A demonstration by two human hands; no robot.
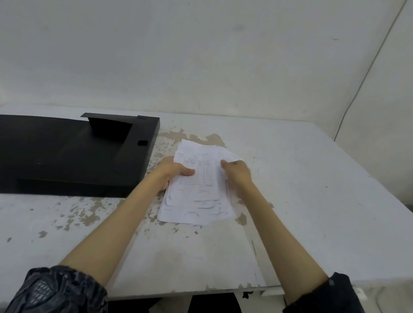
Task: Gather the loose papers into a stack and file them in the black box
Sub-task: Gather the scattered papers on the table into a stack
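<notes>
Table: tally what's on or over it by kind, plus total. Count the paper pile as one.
Black box: 1, open, lying flat on the table
Paper pile: 1, fanned and uneven; sheet count unclear
Hands: 2, left hand and right hand, both gripping the pile
Total: 4

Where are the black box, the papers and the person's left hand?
black box (57, 153): head view, on its flat dark top.
papers (193, 203): head view, on the lower sheets of the pile.
left hand (173, 171): head view, on its knuckles at the papers' left edge.

The single head view looks forward and down across the table (295, 185). It faces the wall (206, 48) from close range.
</notes>
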